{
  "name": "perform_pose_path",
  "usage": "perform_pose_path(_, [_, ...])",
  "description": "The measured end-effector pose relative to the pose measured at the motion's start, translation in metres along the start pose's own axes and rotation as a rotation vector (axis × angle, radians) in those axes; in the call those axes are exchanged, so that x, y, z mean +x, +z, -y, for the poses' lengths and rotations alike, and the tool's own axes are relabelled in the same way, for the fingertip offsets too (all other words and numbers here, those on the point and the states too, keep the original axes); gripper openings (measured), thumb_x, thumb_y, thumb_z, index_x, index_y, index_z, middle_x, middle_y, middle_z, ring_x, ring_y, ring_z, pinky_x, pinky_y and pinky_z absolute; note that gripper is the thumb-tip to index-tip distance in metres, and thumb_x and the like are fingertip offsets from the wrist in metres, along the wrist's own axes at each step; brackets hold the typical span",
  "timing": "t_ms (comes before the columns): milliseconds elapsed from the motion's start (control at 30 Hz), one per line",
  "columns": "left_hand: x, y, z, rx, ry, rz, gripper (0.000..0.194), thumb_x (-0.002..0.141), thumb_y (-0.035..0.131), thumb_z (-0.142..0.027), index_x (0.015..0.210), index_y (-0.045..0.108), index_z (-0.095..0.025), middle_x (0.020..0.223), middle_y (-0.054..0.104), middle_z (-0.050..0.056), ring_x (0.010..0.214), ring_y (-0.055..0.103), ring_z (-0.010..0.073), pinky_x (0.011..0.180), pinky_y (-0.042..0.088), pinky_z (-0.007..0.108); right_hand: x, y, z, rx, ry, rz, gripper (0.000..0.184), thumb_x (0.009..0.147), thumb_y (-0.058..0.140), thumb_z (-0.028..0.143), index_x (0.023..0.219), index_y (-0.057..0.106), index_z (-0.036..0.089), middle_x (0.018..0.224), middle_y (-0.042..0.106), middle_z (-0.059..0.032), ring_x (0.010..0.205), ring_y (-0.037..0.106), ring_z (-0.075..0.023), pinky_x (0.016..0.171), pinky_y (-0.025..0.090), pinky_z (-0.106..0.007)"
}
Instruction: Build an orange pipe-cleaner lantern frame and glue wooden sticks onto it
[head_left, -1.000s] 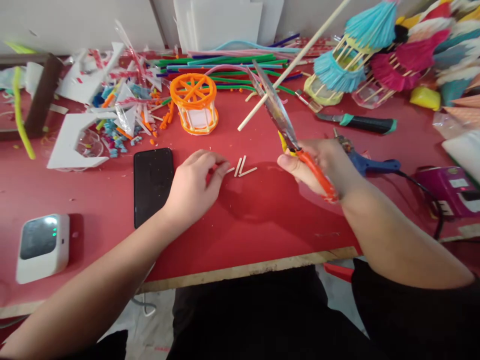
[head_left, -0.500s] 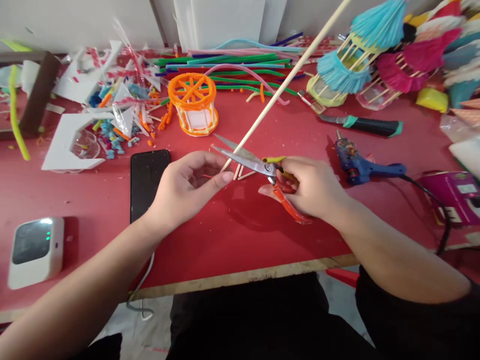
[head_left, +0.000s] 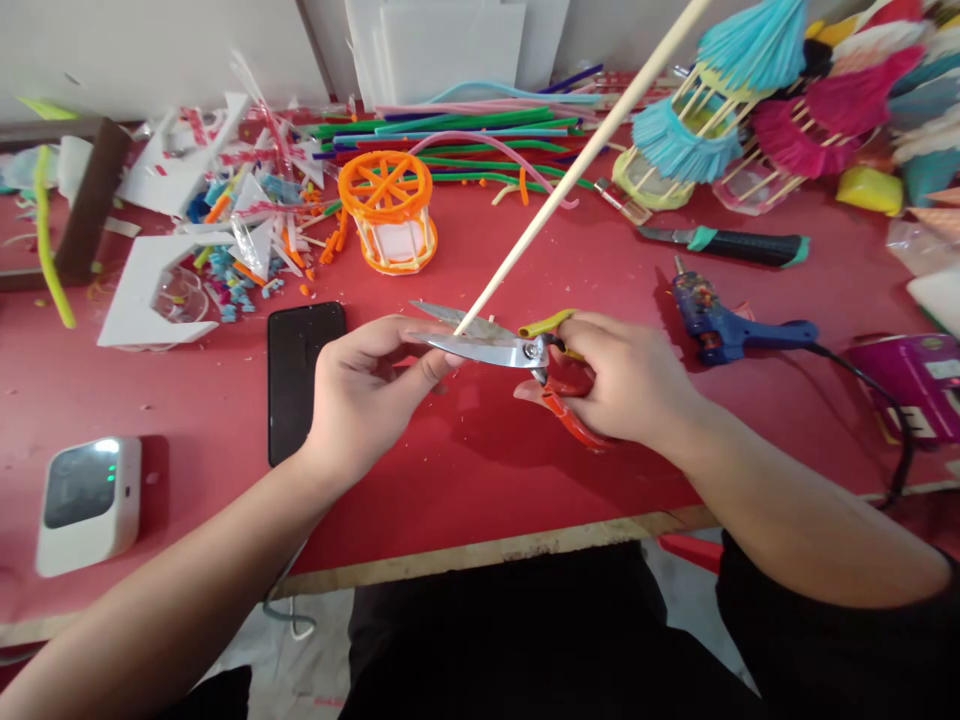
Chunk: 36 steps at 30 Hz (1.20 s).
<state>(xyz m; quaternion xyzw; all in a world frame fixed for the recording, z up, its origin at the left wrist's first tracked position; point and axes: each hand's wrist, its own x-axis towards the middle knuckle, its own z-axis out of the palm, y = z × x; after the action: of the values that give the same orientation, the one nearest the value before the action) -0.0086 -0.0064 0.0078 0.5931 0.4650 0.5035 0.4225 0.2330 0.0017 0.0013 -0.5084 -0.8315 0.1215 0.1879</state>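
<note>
Cloth (head_left: 555, 640), black, covers your lap before the pale edge of the red table (head_left: 480, 500). To your left sits a white device (head_left: 88, 505) with small green lights. Your right hand (head_left: 626, 375) grips the red-and-yellow handles of the scissors (head_left: 491, 350), their blades parted. Your left hand (head_left: 375, 390) has its thumb and fingers drawn together at the lower end of the pale stick (head_left: 540, 220); the near blade hides that end, so you cannot tell whether they pinch it. The stick runs between the blades, slanting up rightward past the top of view. Just beside your left hand lies a dark phone (head_left: 304, 380); to your right lies a blue glue gun (head_left: 716, 320). Farther off stand an orange round frame (head_left: 386, 190) and, rightward, a black-handled knife (head_left: 750, 245). Beyond lie coloured rods (head_left: 465, 125), and white sheets (head_left: 450, 50) stand behind them.
</note>
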Motion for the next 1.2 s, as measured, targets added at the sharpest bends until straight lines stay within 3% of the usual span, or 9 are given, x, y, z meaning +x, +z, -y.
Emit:
perform_pose_path(100, [-0.002,0.000,-0.003,0.077,0.037,0.014,0.004,0.082,0.077,-0.019,0.080,0.075,-0.021,0.080,0.074,0.001,0.060,0.063,0.0103,0.053,0.056,0.023,0.000,-0.002,0.001,-0.017,0.003,0.022,0.049,0.083,0.059,0.071,0.080,0.056,0.022,0.082,0.063,-0.0081,0.069,0.058,-0.0208,0.059,0.036,-0.031])
perform_pose_path(300, [-0.007,-0.002,-0.006,0.276,0.189,0.017,0.015,0.082,0.070,-0.013,0.078,0.076,-0.026,0.075,0.071,0.001,0.064,0.062,0.0146,0.055,0.050,0.029,-0.001,-0.001,0.004,0.003,-0.063,-0.016,0.047,0.086,0.054,0.070,0.077,0.048,0.024,0.077,0.057,-0.0054,0.065,0.053,-0.0186,0.058,0.034,-0.031])
perform_pose_path(500, [-0.008,-0.003,-0.002,0.351,0.262,-0.003,0.025,0.079,0.063,-0.005,0.082,0.077,-0.026,0.079,0.073,0.001,0.070,0.067,0.0160,0.063,0.055,0.029,-0.002,0.002,0.004,-0.027,-0.087,-0.048,0.049,0.086,0.051,0.073,0.078,0.045,0.025,0.076,0.057,-0.0059,0.068,0.053,-0.0205,0.058,0.036,-0.032])
perform_pose_path(733, [-0.008,-0.003,0.001,0.408,0.515,0.038,0.030,0.079,0.058,0.002,0.088,0.073,-0.022,0.085,0.075,0.001,0.072,0.068,0.0125,0.061,0.054,0.023,-0.003,0.007,0.004,-0.042,-0.105,0.000,0.049,0.088,0.045,0.073,0.082,0.046,0.024,0.073,0.058,-0.0055,0.066,0.055,-0.0214,0.058,0.036,-0.032])
perform_pose_path(900, [-0.009,-0.001,-0.003,0.413,0.388,0.043,0.027,0.083,0.059,-0.003,0.085,0.075,-0.025,0.087,0.076,0.003,0.073,0.069,0.0161,0.063,0.056,0.028,-0.005,0.010,0.007,-0.092,-0.044,0.054,0.046,0.092,0.039,0.068,0.081,0.045,0.023,0.073,0.060,-0.0082,0.061,0.056,-0.0216,0.054,0.032,-0.031])
perform_pose_path(1033, [-0.008,0.001,-0.005,0.381,0.290,0.041,0.019,0.088,0.065,-0.014,0.083,0.076,-0.028,0.084,0.075,0.004,0.070,0.068,0.0175,0.064,0.056,0.031,-0.006,0.009,0.008,-0.138,0.012,0.135,0.039,0.086,0.053,0.061,0.082,0.047,0.022,0.071,0.060,-0.0074,0.057,0.055,-0.0202,0.053,0.031,-0.031])
perform_pose_path(1200, [-0.008,0.002,-0.002,0.402,0.328,0.035,0.018,0.088,0.065,-0.012,0.085,0.076,-0.025,0.079,0.072,0.002,0.066,0.065,0.0145,0.062,0.054,0.027,-0.007,0.007,0.007,-0.119,0.055,0.187,0.027,0.079,0.061,0.047,0.081,0.048,0.023,0.068,0.058,-0.0038,0.052,0.051,-0.0176,0.052,0.031,-0.030])
